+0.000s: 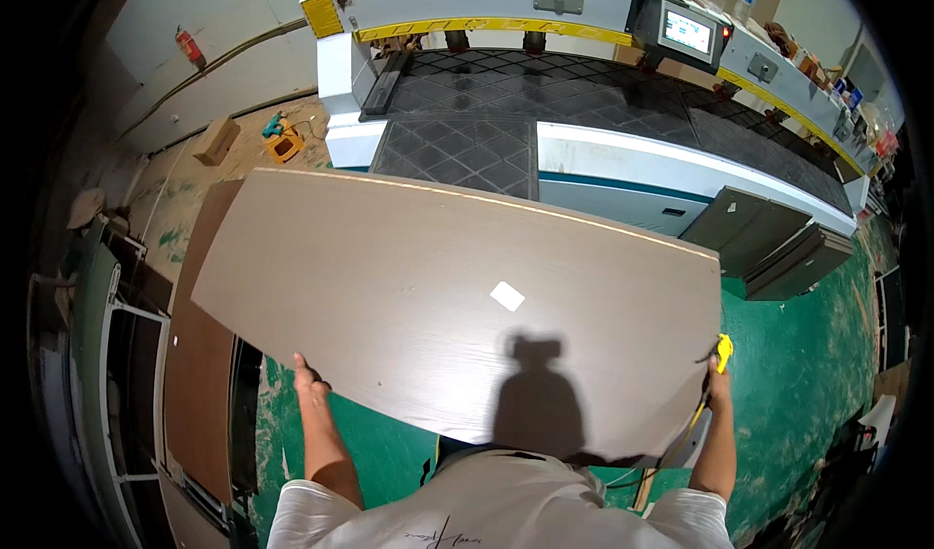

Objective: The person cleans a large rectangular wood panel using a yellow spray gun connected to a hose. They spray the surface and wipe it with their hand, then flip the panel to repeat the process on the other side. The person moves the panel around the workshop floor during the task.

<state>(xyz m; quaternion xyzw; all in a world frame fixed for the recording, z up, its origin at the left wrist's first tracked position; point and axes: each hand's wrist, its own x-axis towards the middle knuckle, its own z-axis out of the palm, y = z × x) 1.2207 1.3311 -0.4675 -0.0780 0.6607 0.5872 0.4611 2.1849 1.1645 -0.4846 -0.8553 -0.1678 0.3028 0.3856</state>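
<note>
A large grey-brown wood panel (389,257) stretches across in front of my body, with a small white label (507,296) on its upper face. Along its far edge runs a pale, unfaced strip. My left hand (311,378) grips the near left edge, thumb up and the other fingers mostly hidden beneath. At the right end, my right hand (719,382) is closed round the panel's edge. A small yellow object (724,353), too small to identify, shows at that hand, and a thin hose or cord runs down beside it. My shadow falls on the panel.
Ahead stands a long machine with a black grid-patterned bed (467,150), a yellow-edged beam (486,26) and a screen (686,32). Dark panels (793,257) lean against its right front. Brown boards (195,374) lie on a rack at left. A yellow-and-teal tool (283,141) sits on the floor.
</note>
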